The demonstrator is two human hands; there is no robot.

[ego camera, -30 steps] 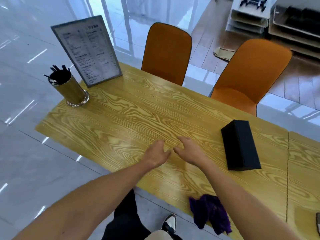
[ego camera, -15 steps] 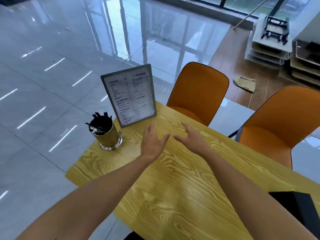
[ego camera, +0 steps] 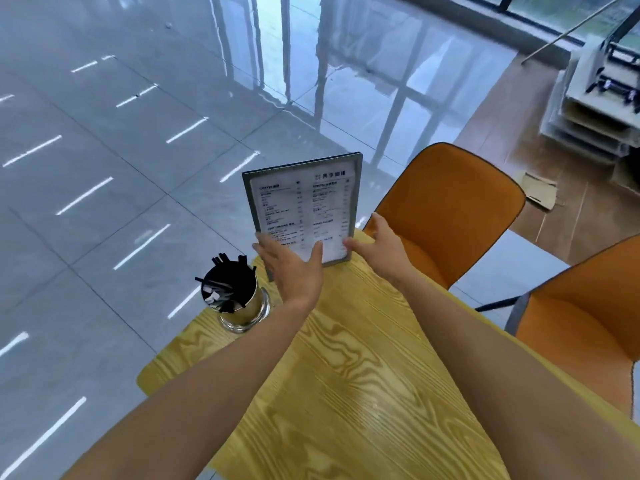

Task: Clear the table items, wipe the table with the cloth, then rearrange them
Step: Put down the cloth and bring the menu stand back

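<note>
A grey-framed menu stand (ego camera: 304, 209) stands upright at the far corner of the yellow wood-grain table (ego camera: 346, 393). My left hand (ego camera: 294, 268) holds its lower left corner, thumb on the front and fingers at the left edge. My right hand (ego camera: 381, 251) pinches its lower right edge, thumb in front and fingers behind. A shiny metal holder (ego camera: 239, 299) filled with black straws stands on the table just left of my left hand. No cloth shows in this view.
An orange chair (ego camera: 450, 209) stands right behind the menu stand, and a second orange chair (ego camera: 581, 327) is at the right. The table's left edge drops to a glossy grey tiled floor. Shelving and cardboard lie far right.
Both hands have reached forward from mid-table to the menu stand and taken hold of its lower corners. The view swung left, so the black box and the purple cloth have left the frame.
</note>
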